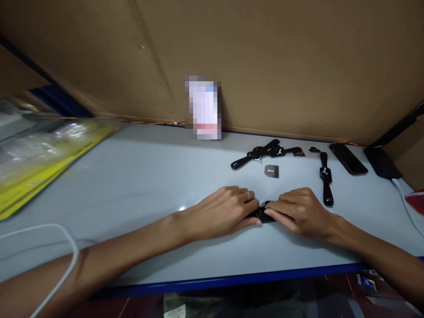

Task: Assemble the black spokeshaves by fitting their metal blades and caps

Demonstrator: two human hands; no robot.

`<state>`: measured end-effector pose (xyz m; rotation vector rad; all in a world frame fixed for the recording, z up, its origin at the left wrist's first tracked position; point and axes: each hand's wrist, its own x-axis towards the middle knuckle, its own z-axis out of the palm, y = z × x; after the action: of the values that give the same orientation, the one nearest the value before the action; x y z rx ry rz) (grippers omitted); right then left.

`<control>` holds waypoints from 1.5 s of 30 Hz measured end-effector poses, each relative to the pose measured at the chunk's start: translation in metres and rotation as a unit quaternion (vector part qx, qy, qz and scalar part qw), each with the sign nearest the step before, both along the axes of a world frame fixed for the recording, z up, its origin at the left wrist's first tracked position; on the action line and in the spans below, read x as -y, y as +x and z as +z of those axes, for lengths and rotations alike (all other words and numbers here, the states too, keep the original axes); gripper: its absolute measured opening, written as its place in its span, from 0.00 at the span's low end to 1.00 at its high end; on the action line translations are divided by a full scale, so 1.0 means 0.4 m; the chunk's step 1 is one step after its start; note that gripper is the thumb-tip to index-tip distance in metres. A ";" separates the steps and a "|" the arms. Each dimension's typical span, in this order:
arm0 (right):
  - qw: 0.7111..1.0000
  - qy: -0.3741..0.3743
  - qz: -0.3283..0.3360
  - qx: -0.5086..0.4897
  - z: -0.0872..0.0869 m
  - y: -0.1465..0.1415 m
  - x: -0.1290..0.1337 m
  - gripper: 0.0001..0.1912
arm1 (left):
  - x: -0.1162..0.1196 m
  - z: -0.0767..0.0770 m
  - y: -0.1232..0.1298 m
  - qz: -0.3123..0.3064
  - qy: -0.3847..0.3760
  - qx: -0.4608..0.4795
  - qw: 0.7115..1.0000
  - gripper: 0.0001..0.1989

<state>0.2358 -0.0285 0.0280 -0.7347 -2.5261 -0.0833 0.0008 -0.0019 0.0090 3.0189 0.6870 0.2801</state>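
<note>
Head view: black tool (265, 215) held between left grip (228, 210) and right grip (303, 212).

- Black tool (263, 215), lower centre: both ends hidden by the left grip (227, 208) and right grip (301, 213).
- Propped panel (204, 108), upper centre: pixelated, unreadable.
- Yellow sheet (36, 184), far left: cut off by the edge.
- Red object (417, 201), right edge: cut off, unidentifiable.

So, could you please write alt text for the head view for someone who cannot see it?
A bare left hand with a silver ring and a bare right hand grip a partly hidden glossy black object at a pale grey tabletop. Beyond lie a flat silver metal plate and black two-handled tools, with a dark rectangular phone farther right.
</note>
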 end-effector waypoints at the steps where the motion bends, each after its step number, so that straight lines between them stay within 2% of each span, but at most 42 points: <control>1: 1.000 0.010 -0.006 0.004 0.001 0.001 -0.001 0.20 | 0.001 0.001 0.000 0.001 0.000 0.001 1.000 0.25; 6: 0.999 0.022 -0.028 0.025 0.002 0.010 -0.007 0.22 | 0.003 0.005 -0.002 -0.003 0.003 0.001 1.000 0.25; 10: 1.000 -0.017 0.003 0.023 -0.003 0.013 -0.001 0.22 | 0.002 0.005 -0.002 -0.001 0.006 -0.001 1.000 0.24; 13: 0.999 -0.015 0.024 0.017 -0.004 0.009 0.002 0.20 | 0.000 0.004 -0.001 -0.001 0.004 -0.005 1.000 0.24; 20: 1.000 0.008 -0.016 0.011 0.001 0.015 -0.010 0.22 | 0.002 0.006 -0.001 0.000 0.005 -0.005 1.000 0.24; 26: 0.999 -0.020 0.031 0.021 0.001 0.009 0.000 0.20 | 0.001 0.005 -0.001 -0.003 0.008 -0.002 1.000 0.24; 33: 1.000 0.012 -0.012 0.008 0.003 0.012 -0.007 0.22 | 0.002 0.008 0.000 -0.002 0.007 -0.001 1.000 0.24; 36: 1.000 -0.014 0.007 0.002 0.003 0.011 -0.004 0.22 | 0.001 0.006 0.000 -0.002 0.009 -0.001 1.000 0.24; 39: 0.997 -0.075 0.024 -0.021 0.006 0.008 0.000 0.18 | -0.001 0.004 0.000 -0.002 0.002 -0.004 1.000 0.23; 41: 0.994 -0.096 0.007 -0.046 0.010 0.012 -0.003 0.17 | -0.001 0.004 -0.001 -0.002 -0.001 -0.008 1.000 0.23; 45: 0.995 -0.079 -0.050 -0.035 0.027 0.038 -0.025 0.18 | -0.001 0.008 -0.003 -0.004 0.009 -0.017 1.000 0.25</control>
<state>0.2509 -0.0187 0.0387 -0.9088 -2.4483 0.1072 -0.0005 -0.0014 0.0123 3.0492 0.6792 0.2357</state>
